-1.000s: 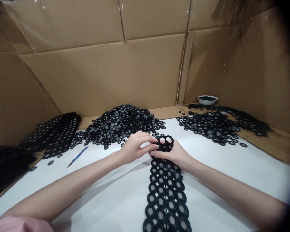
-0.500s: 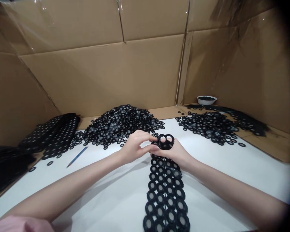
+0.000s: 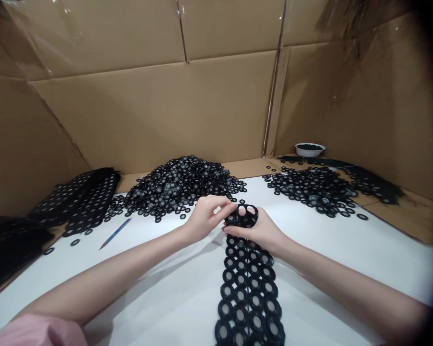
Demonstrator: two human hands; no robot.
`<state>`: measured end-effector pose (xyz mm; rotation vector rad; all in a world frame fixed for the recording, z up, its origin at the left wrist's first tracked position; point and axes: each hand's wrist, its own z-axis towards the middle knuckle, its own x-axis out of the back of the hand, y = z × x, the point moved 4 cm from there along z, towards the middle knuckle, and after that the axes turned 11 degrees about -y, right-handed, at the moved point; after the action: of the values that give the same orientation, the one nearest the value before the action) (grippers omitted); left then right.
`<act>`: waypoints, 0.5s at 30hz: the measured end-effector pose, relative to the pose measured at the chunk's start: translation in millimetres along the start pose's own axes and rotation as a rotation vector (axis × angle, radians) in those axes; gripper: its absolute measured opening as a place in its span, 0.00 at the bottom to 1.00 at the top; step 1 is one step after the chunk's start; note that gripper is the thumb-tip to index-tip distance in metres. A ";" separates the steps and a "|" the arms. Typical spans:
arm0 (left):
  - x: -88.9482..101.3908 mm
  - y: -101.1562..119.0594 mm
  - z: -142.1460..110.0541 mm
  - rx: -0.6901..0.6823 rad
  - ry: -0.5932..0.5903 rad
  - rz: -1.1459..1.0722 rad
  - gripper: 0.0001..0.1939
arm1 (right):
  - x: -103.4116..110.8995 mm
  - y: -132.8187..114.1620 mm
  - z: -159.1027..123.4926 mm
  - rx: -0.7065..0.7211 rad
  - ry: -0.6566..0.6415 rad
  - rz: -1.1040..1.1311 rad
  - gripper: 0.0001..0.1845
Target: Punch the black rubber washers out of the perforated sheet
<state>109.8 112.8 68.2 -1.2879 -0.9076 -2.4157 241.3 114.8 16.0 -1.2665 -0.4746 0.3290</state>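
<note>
A long black strip of joined rings [image 3: 248, 288] runs from the near edge up the middle of the white table [image 3: 346, 250]. My right hand [image 3: 261, 229] is under the strip's far end and grips it, fingers showing through the empty ring holes. My left hand [image 3: 205, 216] pinches the left edge of that same far end with thumb and fingertips. Just beyond the hands lies a big heap of loose black rings with grey centres [image 3: 180, 185].
A second spread of loose rings [image 3: 313, 186] lies at the right rear, a white bowl [image 3: 309, 149] behind it. Stacked black strips [image 3: 82, 197] sit at the left, a blue pen [image 3: 115, 233] beside them. Cardboard walls [image 3: 159, 110] enclose the table.
The strip's far end has dropped slightly and my left fingers have shifted along its upper left edge. Both hands stay in nearly the same place.
</note>
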 end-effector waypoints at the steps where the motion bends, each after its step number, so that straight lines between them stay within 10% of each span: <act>1: 0.1 -0.1 0.5 0.000 0.001 -0.003 0.15 | 0.6 0.5 0.0 -0.001 0.008 0.002 0.13; 15: -1.0 -3.2 -4.2 -0.099 -0.102 0.071 0.09 | 4.6 1.9 2.1 -0.006 0.086 -0.118 0.14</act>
<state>106.1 112.5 64.4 -1.4650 -0.7615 -2.3860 244.2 119.3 15.4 -1.2471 -0.4754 0.1730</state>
